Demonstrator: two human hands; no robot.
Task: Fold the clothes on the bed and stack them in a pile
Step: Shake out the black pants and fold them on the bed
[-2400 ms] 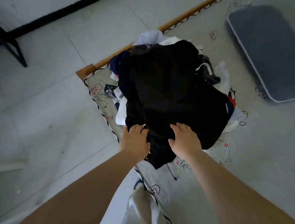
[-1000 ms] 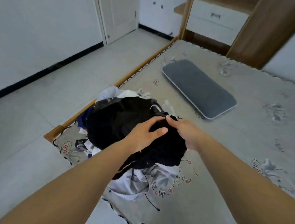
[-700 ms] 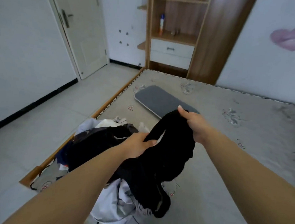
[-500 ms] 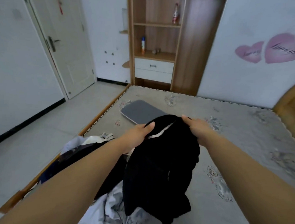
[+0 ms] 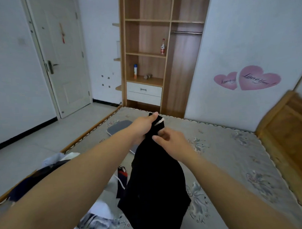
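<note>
A black garment [image 5: 155,187] hangs in the air over the bed [image 5: 235,162], bunched at its top where a white trim shows. My left hand [image 5: 144,126] grips that top edge, thumb and fingers closed round the cloth. My right hand [image 5: 170,141] sits just below and to the right, its fingers curled into the same fabric. The rest of the unfolded clothes [image 5: 50,170] lie in a heap at the bed's left edge, partly hidden behind my left forearm.
A grey flat pad [image 5: 118,127] lies on the mattress beyond my hands. A wooden wardrobe [image 5: 158,53] with shelves and drawers stands at the bed's far end. A wooden headboard [image 5: 289,129] runs along the right. Tiled floor and a door [image 5: 61,57] are at left.
The black garment has been lifted off the heap and raised high. My hands, spread apart along its top edge half a second ago, have come together. My view has tilted up.
</note>
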